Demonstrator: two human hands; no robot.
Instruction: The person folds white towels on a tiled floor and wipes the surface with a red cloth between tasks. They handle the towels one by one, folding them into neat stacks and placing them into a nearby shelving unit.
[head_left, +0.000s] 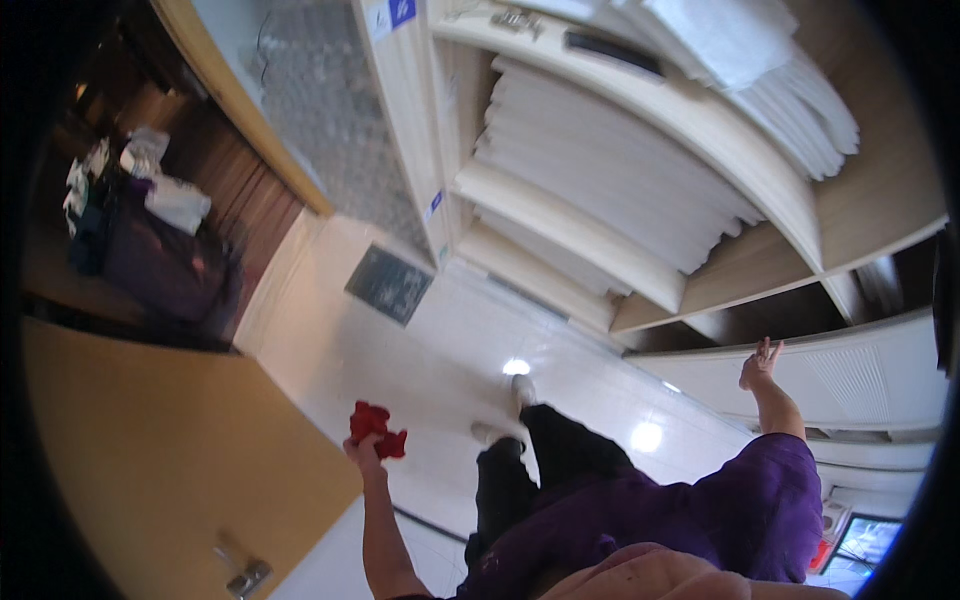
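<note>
My left hand (363, 451) grips a crumpled red cloth (377, 429) out to my left, over the pale floor. On the other side, my right hand (761, 366) has its fingers apart and nothing visible in it. It is close to the upper edge of a white panel with fine ribs (814, 379); whether it touches cannot be made out. Ahead of me stands a light wooden shelf unit (574, 221) stacked with folded white linen (600, 157).
A wooden door (187, 442) with a metal handle (249, 579) stands at left. Past the doorway is a dark purple bag (161, 255) with white items on top. A dark mat (388, 283) lies on the shiny floor (442, 345). A black object (613, 54) rests on a shelf edge.
</note>
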